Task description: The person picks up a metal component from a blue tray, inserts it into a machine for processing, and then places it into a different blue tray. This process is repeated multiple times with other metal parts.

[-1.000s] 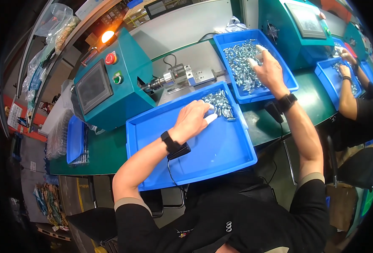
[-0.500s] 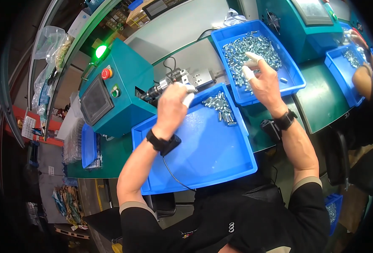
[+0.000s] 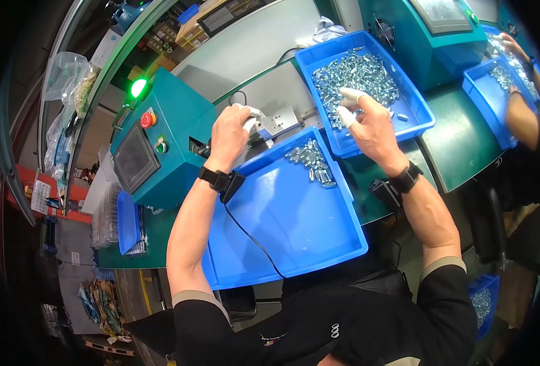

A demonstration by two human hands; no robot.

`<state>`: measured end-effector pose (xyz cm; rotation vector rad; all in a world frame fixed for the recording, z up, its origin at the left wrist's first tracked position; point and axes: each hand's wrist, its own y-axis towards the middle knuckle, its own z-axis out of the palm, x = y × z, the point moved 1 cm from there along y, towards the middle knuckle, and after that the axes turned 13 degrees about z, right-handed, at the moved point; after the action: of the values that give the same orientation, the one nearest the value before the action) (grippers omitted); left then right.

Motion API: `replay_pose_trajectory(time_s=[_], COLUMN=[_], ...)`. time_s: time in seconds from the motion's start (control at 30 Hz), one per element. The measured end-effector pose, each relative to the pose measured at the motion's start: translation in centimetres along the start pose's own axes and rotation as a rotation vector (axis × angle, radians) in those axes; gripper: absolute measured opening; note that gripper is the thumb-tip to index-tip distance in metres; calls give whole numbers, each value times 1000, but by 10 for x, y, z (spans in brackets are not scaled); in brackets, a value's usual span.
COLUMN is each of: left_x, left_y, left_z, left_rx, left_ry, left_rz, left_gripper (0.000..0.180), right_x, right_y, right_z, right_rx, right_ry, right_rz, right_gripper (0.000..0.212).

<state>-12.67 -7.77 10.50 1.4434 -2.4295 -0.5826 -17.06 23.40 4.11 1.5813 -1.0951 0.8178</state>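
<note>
My left hand (image 3: pixel 228 135), white covers on its fingertips, is closed in a pinch at the metal fixture (image 3: pixel 281 122) beside the teal machine. Its fingers hide whatever is between them. Over the far blue bin (image 3: pixel 425 125), my right hand (image 3: pixel 370 128) has its covered thumb and forefinger apart, with nothing visible between them. Many small shiny metal cylinders (image 3: pixel 358 73) fill that bin beneath the fingers. In front of me, a larger blue tray (image 3: pixel 282 232) has a small heap of similar metal pieces (image 3: pixel 314 161) in its far right corner.
The teal machine (image 3: pixel 178 134) at left carries a dark screen, a red button (image 3: pixel 148 119) and a lit green lamp (image 3: pixel 139 88). A cable (image 3: pixel 252 238) trails from my left wrist across the tray. At right, another person's arm (image 3: pixel 522 119) reaches over a blue bin (image 3: pixel 483 91).
My left hand has shifted slightly left and up, its fingers now at the fixture. My right hand has moved a little left and down over the bin. The view has shifted slightly.
</note>
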Motion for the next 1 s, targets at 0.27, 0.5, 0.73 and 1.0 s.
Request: replay_pose_trajectory(time_s=[0.27, 0.5, 0.73, 1.0], left_x=[5, 12, 17, 11], left_y=[-4, -2, -5, -3], left_z=[-2, 5, 6, 6], left_rx=[-21, -44, 2, -31], left_ry=[14, 95, 39, 72], left_rz=[61, 174, 57, 163], left_gripper=[18, 13, 19, 17], right_x=[-3, -9, -9, -10], right_y=[1, 0, -1, -2], right_z=[5, 8, 11, 11], right_rx=[-37, -96, -132, -149], right_ry=[8, -36, -112, -93], right_rz=[-28, -116, -190, -190], right_gripper=[36, 33, 31, 28])
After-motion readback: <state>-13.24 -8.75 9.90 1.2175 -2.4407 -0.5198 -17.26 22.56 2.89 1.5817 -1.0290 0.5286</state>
